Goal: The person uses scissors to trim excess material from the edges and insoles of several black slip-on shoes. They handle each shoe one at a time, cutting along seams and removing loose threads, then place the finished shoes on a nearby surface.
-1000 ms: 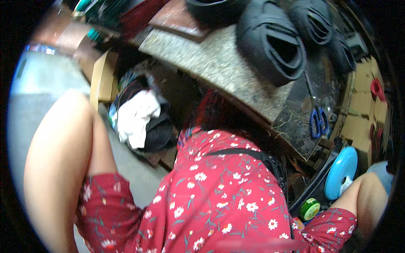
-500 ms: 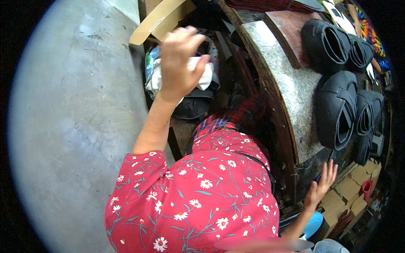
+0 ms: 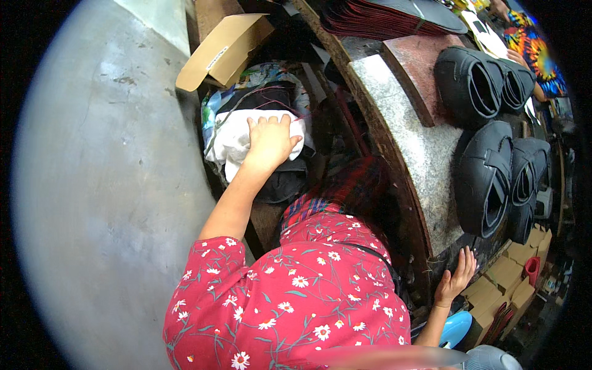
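Note:
My left hand [image 3: 268, 143] lies on a bunched white cloth [image 3: 231, 137], its fingers apart and the thumb out to the side. The cloth rests on black material [image 3: 271, 98] with thin red and dark strands, in a patterned bag [image 3: 259, 74]. Dark fabric [image 3: 280, 182] shows below the cloth. My right hand [image 3: 455, 280] is open, its fingers stretched, near the lower edge of the workbench [image 3: 425, 169]. It holds nothing that I can see. Closest to it on the bench are several black shoes [image 3: 484, 179].
An open cardboard box [image 3: 217, 52] stands beyond the bag. A reddish slab [image 3: 419, 74] and a stack of dark red-edged sheets [image 3: 382, 18] lie on the bench. Cardboard boxes [image 3: 505, 277] and a blue round object [image 3: 455, 328] are at lower right. Another person's colourful sleeve [image 3: 542, 55] shows far right.
My left hand has come down from above the bag onto the white cloth. My right hand has shifted slightly left and down, still open. The whole view has shifted a little.

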`<state>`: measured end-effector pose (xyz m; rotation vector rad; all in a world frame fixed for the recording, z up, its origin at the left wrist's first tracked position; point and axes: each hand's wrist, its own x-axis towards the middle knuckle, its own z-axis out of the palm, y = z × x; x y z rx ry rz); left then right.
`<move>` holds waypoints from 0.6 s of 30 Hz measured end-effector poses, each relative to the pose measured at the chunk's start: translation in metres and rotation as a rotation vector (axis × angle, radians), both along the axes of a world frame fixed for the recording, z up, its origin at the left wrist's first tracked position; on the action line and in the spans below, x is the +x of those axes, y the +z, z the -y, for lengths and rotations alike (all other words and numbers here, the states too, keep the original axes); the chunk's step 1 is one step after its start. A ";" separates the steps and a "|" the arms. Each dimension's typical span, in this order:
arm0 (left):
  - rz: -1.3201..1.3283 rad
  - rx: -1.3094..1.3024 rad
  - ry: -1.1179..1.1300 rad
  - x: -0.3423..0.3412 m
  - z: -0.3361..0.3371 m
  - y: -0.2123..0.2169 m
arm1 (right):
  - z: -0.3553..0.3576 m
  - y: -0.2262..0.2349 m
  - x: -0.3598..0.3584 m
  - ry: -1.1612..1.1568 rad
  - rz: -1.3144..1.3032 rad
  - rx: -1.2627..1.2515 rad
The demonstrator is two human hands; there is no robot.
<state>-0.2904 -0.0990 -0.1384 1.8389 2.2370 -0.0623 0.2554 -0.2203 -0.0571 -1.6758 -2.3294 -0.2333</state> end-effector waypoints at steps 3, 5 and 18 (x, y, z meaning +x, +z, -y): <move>-0.004 0.390 -0.190 0.009 -0.007 -0.008 | 0.002 0.002 0.003 -0.013 -0.058 -0.037; -0.051 0.101 -0.224 0.021 -0.017 -0.015 | 0.004 0.004 0.006 -0.007 -0.072 -0.051; 0.047 -0.358 -0.398 0.085 -0.253 -0.157 | 0.015 0.023 0.020 -0.106 0.128 -0.117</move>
